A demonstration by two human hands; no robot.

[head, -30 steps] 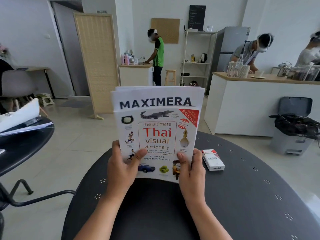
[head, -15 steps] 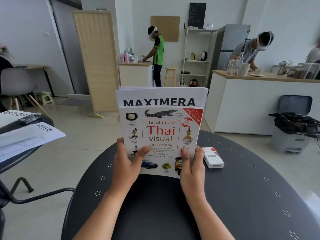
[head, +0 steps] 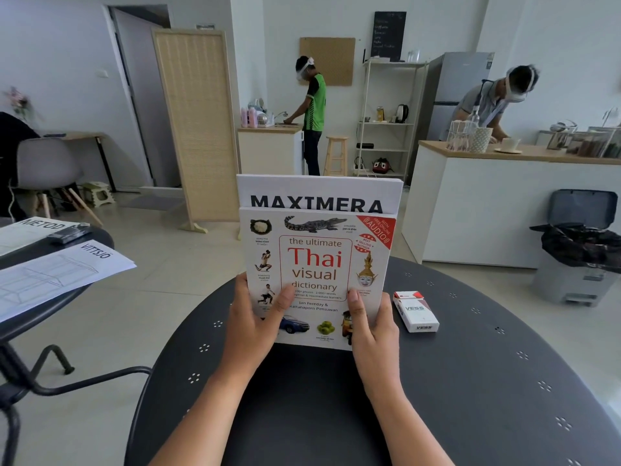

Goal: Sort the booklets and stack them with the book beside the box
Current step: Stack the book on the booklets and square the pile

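Dark round table [head: 470, 415] fills the foreground of an open kitchen-office. Head view: both hands hold an upright bundle, the book [head: 319, 277] in front, booklets [head: 319, 191] showing behind and above it. Left hand [head: 255, 322] and right hand [head: 373, 326] each clamp a lower corner, thumbs on the cover. Compared with a second ago, the bundle sits lower and squarer, its bottom edge close to the tabletop. The box [head: 416, 311] lies just right of it. Judgement: sorting appears done; laying the stack flat beside the box remains.
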